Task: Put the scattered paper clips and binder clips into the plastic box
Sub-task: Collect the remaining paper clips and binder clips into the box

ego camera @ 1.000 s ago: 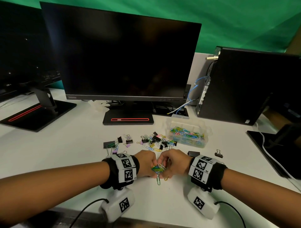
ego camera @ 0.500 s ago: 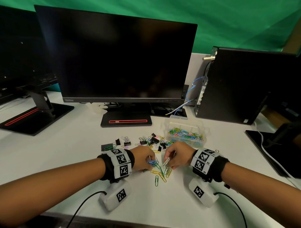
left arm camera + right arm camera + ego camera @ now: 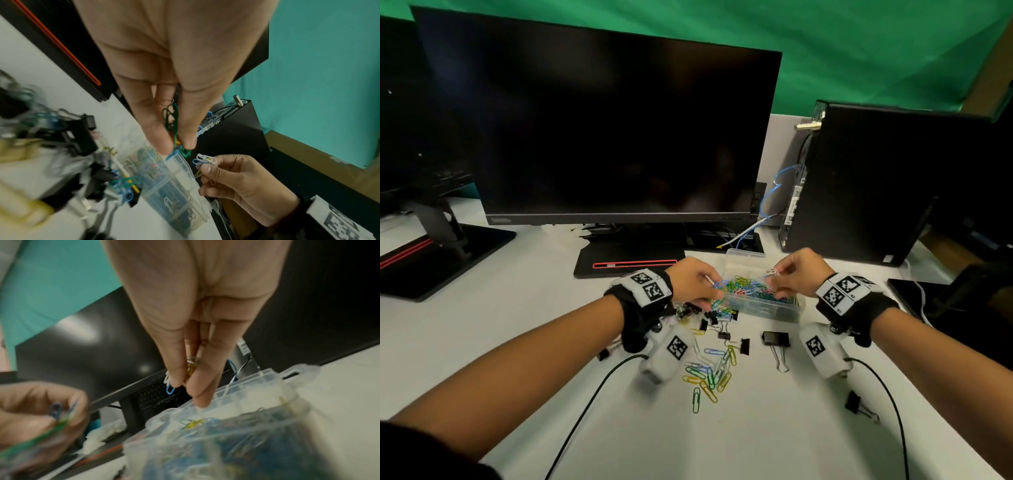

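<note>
Head view: you've got both fists of clips parked right over the box.
Your left hand point(image 3: 693, 281) pinches green and blue paper clips point(image 3: 173, 128) at the plastic box point(image 3: 767, 303) near rim; your right hand point(image 3: 796, 275) pinches white, blue and yellow ones above its middle. Get lower and fully inside the rim before letting go, or they'll bounce onto the tabletop point(image 3: 774, 428) with the loose binder clips point(image 3: 775, 339).
</note>
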Action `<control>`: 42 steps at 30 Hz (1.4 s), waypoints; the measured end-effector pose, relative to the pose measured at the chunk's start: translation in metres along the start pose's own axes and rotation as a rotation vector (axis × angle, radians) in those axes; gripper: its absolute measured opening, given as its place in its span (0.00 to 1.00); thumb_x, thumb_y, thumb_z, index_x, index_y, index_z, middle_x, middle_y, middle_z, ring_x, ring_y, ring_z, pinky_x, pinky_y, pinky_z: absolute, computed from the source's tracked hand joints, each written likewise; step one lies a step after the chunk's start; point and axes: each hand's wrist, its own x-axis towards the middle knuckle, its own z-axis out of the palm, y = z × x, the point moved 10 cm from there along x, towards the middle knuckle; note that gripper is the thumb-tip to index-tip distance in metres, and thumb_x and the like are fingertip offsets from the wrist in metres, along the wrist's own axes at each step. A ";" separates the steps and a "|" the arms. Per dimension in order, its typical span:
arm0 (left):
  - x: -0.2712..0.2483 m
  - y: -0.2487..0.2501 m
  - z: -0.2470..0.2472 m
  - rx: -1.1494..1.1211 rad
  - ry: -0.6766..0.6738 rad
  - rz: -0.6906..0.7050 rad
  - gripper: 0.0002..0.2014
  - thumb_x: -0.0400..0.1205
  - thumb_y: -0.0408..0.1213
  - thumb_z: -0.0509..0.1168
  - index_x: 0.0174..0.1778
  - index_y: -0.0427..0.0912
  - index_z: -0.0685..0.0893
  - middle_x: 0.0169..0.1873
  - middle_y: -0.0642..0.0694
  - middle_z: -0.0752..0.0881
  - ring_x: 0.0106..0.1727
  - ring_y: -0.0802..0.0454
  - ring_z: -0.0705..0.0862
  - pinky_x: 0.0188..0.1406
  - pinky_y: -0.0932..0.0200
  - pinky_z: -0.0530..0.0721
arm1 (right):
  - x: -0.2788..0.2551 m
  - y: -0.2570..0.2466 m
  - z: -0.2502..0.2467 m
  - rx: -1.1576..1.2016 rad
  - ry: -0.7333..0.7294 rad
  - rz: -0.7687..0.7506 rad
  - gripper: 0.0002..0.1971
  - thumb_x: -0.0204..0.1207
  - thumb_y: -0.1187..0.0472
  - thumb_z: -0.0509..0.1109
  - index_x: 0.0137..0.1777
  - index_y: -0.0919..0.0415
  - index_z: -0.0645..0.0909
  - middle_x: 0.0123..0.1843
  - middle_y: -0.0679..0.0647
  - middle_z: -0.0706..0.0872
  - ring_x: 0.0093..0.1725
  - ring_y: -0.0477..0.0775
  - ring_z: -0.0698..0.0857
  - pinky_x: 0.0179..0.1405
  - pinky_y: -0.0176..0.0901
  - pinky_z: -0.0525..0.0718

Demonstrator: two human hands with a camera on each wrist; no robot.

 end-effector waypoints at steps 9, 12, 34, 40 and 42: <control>0.055 0.021 0.014 -0.093 0.105 -0.049 0.05 0.78 0.29 0.69 0.49 0.37 0.84 0.31 0.46 0.83 0.19 0.62 0.84 0.31 0.69 0.87 | 0.015 0.002 0.021 -0.505 -0.086 -0.052 0.10 0.74 0.60 0.72 0.52 0.61 0.88 0.49 0.57 0.90 0.43 0.54 0.84 0.42 0.37 0.79; 0.060 0.020 0.017 -0.164 0.133 -0.092 0.08 0.81 0.26 0.64 0.54 0.31 0.85 0.34 0.44 0.81 0.39 0.49 0.85 0.50 0.52 0.89 | 0.015 0.001 0.021 -0.440 -0.071 -0.066 0.11 0.77 0.66 0.67 0.56 0.58 0.87 0.50 0.57 0.89 0.32 0.48 0.83 0.34 0.34 0.82; -0.025 -0.033 -0.018 0.633 -0.085 -0.026 0.14 0.79 0.29 0.62 0.57 0.43 0.88 0.56 0.45 0.88 0.46 0.56 0.81 0.43 0.71 0.75 | -0.048 -0.064 0.111 -0.439 -0.363 -0.410 0.08 0.74 0.64 0.70 0.49 0.57 0.89 0.47 0.53 0.91 0.42 0.45 0.83 0.46 0.34 0.80; -0.051 -0.051 0.000 0.766 -0.136 -0.032 0.24 0.80 0.35 0.63 0.73 0.49 0.72 0.65 0.49 0.79 0.60 0.51 0.78 0.60 0.62 0.73 | -0.072 -0.063 0.142 -0.559 -0.431 -0.447 0.17 0.74 0.64 0.69 0.62 0.56 0.83 0.56 0.53 0.88 0.45 0.45 0.79 0.47 0.33 0.75; -0.054 -0.053 0.001 0.738 -0.120 -0.038 0.27 0.81 0.35 0.62 0.77 0.49 0.66 0.68 0.50 0.78 0.63 0.50 0.78 0.62 0.60 0.74 | -0.078 -0.064 0.148 -0.569 -0.445 -0.474 0.18 0.73 0.65 0.68 0.64 0.57 0.82 0.56 0.55 0.87 0.45 0.44 0.77 0.45 0.33 0.72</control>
